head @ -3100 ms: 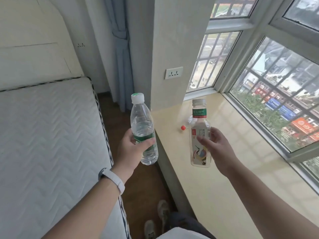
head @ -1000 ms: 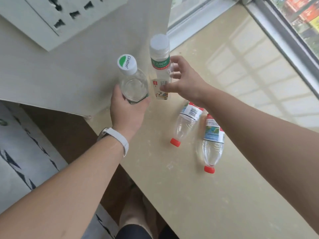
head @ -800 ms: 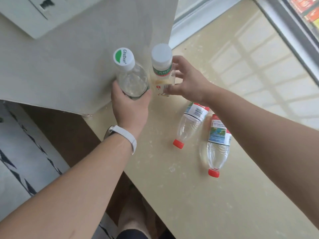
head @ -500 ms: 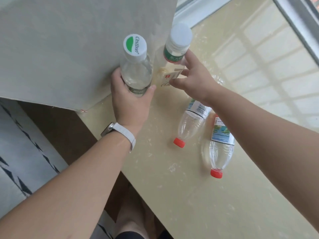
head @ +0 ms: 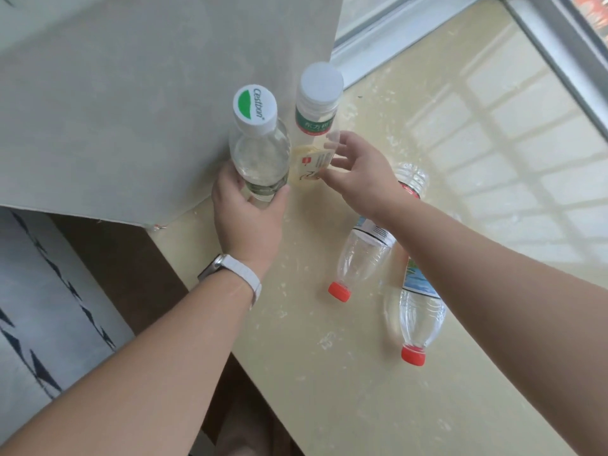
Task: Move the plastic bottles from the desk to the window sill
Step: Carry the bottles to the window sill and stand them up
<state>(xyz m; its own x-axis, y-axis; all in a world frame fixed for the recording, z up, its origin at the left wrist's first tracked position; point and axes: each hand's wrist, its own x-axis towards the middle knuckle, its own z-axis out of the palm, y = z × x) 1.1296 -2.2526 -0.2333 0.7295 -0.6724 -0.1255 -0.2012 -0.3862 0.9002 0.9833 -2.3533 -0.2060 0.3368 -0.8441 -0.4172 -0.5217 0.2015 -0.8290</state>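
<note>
Both my hands are at the wall corner of the cream window sill [head: 329,373]. My left hand [head: 250,212] grips the lower body of an upright clear water bottle [head: 260,149] with a white and green cap. My right hand [head: 358,169] holds a white-capped tea bottle [head: 316,123] loosely between thumb and fingers, right beside the water bottle and touching it. Two clear red-capped bottles lie on the sill: one [head: 362,258] runs under my right forearm, the other [head: 418,317] lies further right.
A grey wall [head: 131,110] rises just behind the two upright bottles. The window frame [head: 559,37] borders the sill's far side. A mattress [head: 33,291] and brown floor [head: 131,274] lie to the left, below the sill's edge.
The tea bottle has gone from tilted to nearly upright beside the water bottle, and my right fingers have loosened on it. My left hand keeps its grip.
</note>
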